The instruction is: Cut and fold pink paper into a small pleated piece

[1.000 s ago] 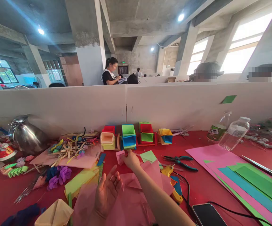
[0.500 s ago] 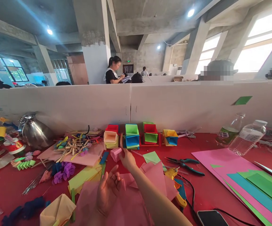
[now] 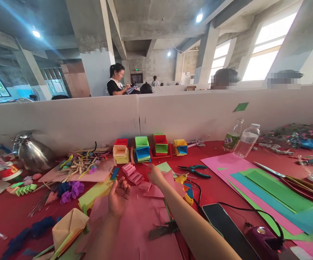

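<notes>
My left hand (image 3: 120, 196) rests palm up over large pink paper sheets (image 3: 131, 224), its fingers loosely curled and apart with nothing in them. My right hand (image 3: 155, 175) reaches forward beside smaller pink paper pieces (image 3: 169, 180). Its fingers are bent together; whatever they may hold is hidden. Pleated pink paper (image 3: 133, 174) lies just left of the right hand, apart from it. Behind it stand stacked coloured paper boxes (image 3: 142, 150), green over blue, and red over green boxes (image 3: 161, 144). A dark blade-like tool (image 3: 161, 231) lies near my right forearm.
On the right are a yellow glue gun (image 3: 188, 193), pliers (image 3: 195, 170), a phone (image 3: 226, 227), scissors (image 3: 291, 180) and coloured sheets (image 3: 270, 195). Bottles (image 3: 247, 141) stand behind. A metal jug (image 3: 33, 151) and craft scraps (image 3: 83, 166) are left. A white partition (image 3: 186, 112) spans the back.
My view has turned right. My right hand has moved away from the pink folded paper, which now shows as a longer pleated strip on the table. My left hand stays palm up.
</notes>
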Demonstrator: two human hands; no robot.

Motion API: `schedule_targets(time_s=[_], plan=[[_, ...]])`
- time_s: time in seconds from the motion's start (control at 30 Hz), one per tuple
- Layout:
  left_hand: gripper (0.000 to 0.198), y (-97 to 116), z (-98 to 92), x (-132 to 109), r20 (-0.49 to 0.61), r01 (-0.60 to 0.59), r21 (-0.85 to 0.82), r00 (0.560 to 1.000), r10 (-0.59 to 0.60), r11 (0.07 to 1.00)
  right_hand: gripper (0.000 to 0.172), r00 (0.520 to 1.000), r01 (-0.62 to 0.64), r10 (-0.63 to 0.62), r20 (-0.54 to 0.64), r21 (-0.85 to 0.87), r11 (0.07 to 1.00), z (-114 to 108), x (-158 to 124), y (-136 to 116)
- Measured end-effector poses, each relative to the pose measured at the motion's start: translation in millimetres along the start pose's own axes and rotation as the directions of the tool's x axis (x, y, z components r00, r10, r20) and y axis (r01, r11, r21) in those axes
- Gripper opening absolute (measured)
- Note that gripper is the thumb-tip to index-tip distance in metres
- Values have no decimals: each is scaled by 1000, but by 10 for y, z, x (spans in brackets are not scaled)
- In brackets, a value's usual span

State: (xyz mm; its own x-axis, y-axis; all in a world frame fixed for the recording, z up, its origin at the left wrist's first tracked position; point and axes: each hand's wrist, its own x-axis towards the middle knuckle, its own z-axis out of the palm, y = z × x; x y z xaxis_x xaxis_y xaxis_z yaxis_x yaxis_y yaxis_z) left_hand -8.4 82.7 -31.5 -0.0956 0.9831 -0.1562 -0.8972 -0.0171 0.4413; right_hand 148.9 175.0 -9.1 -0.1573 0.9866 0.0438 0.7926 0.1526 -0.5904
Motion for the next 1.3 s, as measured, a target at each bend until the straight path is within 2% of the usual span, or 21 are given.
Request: schedule_targets(time_s=[0.1,0.2,0.3,0.4,0.47,0.57,0.67,0.77,0.83,0.9,1.0,1.07,1.17,1.23,1.3], plan=[[26,82,96,32,-51,-76,112,995,82,991,30,992,16,-4,125,-94,995,-43,-165,-37],[15,196,175,38,-66,-147,285,983,172,947,29,971,101,-63,233,-152,983,-58,-299,-108],[15,314,186,-55,3,-178,519,978,207,836,28,976,149,-111,188,-200,968,-58,-365,-196],[26,397,86,-248,119,-200,765,978,170,612,29,989,151,-148,31,-228,962,-81,-413,-258],[28,413,-24,-377,190,-222,890,975,118,399,26,984,160,-173,-38,-220,962,-121,-486,-260],[32,350,-168,-454,266,-269,961,963,49,66,14,974,204,-218,-56,-185,961,-207,-686,-195],[43,173,-191,-323,259,-251,948,966,17,-196,10,972,218,-228,-51,-156,963,-299,-917,-75],[39,-42,-71,-38,209,-184,916,977,33,-358,15,977,189,-201,-70,-150,970,-353,-1077,41],[32,-141,59,161,193,-169,902,981,21,-396,18,980,174,-186,-69,-155,973,-348,-1141,89],[31,-171,183,305,218,-196,896,976,10,-397,20,981,180,-189,-39,-163,970,-318,-1194,107],[32,-87,255,343,314,-290,880,950,3,-376,17,967,254,-246,64,-172,952,-292,-1274,105],[38,20,192,242,373,-341,859,928,10,-381,21,942,321,-296,158,-171,931,-321,-1326,108],[58,134,-25,-30,428,-395,810,903,-23,-433,35,887,394,-320,332,-184,901,-399,-1378,137],[72,126,-191,-225,441,-426,776,894,-82,-466,37,859,412,-303,412,-208,887,-429,-1394,162],[76,59,-327,-379,439,-446,753,888,-137,-483,32,859,403,-278,429,-235,884,-432,-1397,181]])
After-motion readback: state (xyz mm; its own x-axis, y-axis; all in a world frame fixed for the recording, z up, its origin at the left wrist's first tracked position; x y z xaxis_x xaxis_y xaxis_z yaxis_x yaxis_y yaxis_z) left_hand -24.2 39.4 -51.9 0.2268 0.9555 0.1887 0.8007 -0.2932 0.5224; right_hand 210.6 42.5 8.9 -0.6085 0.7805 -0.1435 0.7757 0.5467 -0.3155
